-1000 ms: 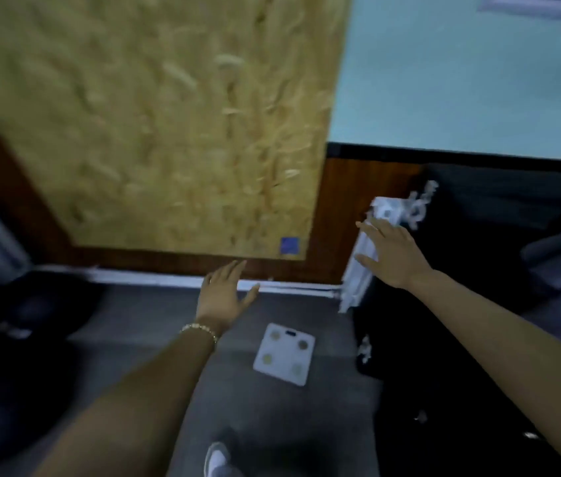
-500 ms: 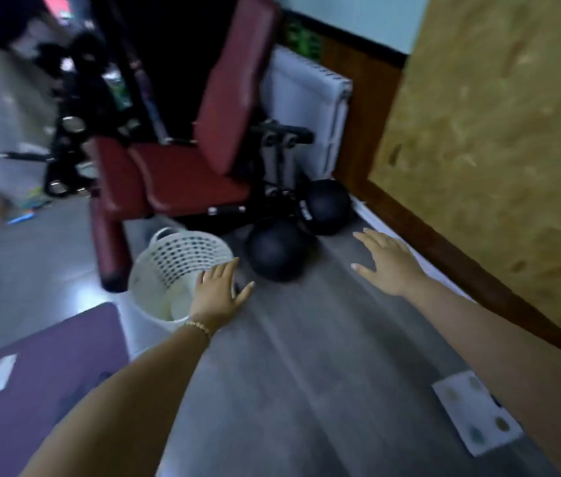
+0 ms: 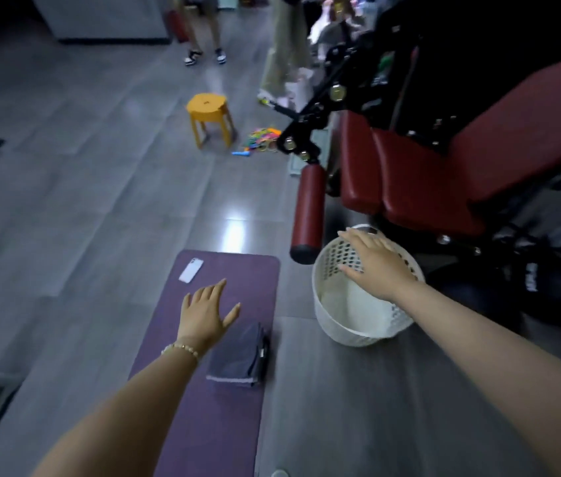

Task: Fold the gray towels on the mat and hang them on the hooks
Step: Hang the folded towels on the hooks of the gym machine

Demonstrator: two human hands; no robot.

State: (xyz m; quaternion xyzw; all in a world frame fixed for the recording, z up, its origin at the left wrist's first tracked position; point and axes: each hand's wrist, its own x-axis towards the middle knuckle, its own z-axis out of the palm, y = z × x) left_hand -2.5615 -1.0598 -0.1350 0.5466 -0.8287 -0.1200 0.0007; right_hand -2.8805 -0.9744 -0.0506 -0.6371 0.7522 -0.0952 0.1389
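A purple mat (image 3: 224, 421) lies on the grey floor in front of me. A folded stack of gray towels (image 3: 237, 356) rests on its right side. My left hand (image 3: 205, 313) hovers above the mat just left of the stack, fingers spread and holding nothing. My right hand (image 3: 373, 263) is stretched out flat over the white perforated basket (image 3: 347, 321) to the right of the mat, also holding nothing. No hooks are in view.
A white phone (image 3: 191, 270) lies at the mat's far left corner. A red padded exercise bench (image 3: 420, 187) stands right of the basket. A yellow stool (image 3: 208, 117) and coloured toys (image 3: 260, 142) sit farther off. Two people's legs (image 3: 203, 39) stand at the back.
My view has swung left from the board on the wall, past the bench, to the mat and basket. Both hands stay outstretched and hold nothing.
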